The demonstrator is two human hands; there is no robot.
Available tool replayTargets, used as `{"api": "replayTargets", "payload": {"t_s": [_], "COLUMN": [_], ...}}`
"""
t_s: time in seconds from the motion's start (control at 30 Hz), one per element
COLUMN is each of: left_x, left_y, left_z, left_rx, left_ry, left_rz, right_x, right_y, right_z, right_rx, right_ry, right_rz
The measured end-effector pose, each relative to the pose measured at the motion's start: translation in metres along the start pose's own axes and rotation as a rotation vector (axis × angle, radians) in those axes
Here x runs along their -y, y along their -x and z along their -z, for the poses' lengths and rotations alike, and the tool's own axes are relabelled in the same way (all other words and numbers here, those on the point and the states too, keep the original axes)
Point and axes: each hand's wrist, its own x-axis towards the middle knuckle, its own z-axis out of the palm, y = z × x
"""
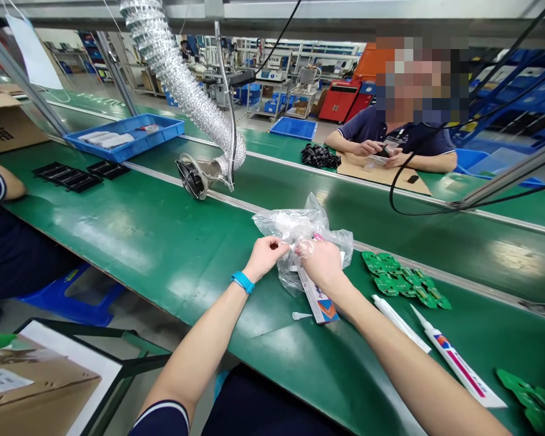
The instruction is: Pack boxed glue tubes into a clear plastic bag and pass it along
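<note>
Both of my hands meet at a crumpled clear plastic bag [300,227] on the green work surface [163,242]. My left hand [266,254], with a blue wristband, pinches the bag's edge. My right hand [320,260] grips the bag from the other side, close to a pink bit inside it. A white adhesive tube [320,303] with an orange and blue label lies partly under the bag, below my right hand. A small white nozzle cap [301,315] lies beside it.
Green circuit boards [402,281] are piled to the right, with two more white tubes [458,366] and more boards [531,396]. A foil duct with a fan [191,177] hangs ahead. A person opposite handles small parts; another person's arm [0,184] is at left. A blue tray [127,136] sits beyond.
</note>
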Motion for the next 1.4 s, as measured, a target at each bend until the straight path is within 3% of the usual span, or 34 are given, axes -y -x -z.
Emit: {"api": "replayTargets", "payload": {"t_s": [0.43,0.7,0.97,1.03,1.13,1.2,1.27,1.33,1.4], "left_x": [0.007,0.016,0.012,0.004,-0.015,-0.026,-0.031,-0.026,-0.016], "left_y": [0.002,-0.004,-0.006,-0.001,0.025,0.056,0.092,0.122,0.139], "left_z": [-0.008,0.005,0.004,0.008,0.011,0.007,-0.001,-0.010,-0.020], "left_rx": [-0.098,-0.263,-0.298,-0.372,-0.490,-0.396,-0.176,0.034,0.170], "left_ry": [0.065,-0.128,-0.273,-0.296,-0.402,-0.491,-0.594,-0.723,-0.856], "left_rz": [-0.010,-0.080,-0.195,-0.235,-0.409,-0.480,-0.454,-0.396,-0.357], "right_x": [0.004,-0.003,-0.019,-0.022,-0.032,-0.041,-0.048,-0.050,-0.047], "right_y": [0.001,0.012,0.037,0.049,0.074,0.095,0.117,0.138,0.154], "right_z": [-0.009,-0.012,-0.004,-0.002,-0.004,-0.010,-0.019,-0.029,-0.036], "right_rx": [-0.028,-0.012,-0.040,-0.060,-0.124,-0.189,-0.246,-0.285,-0.289], "right_ry": [0.045,0.057,-0.001,-0.063,-0.194,-0.292,-0.383,-0.466,-0.548], "right_rz": [-0.038,-0.180,-0.234,-0.250,-0.280,-0.294,-0.306,-0.318,-0.325]}}
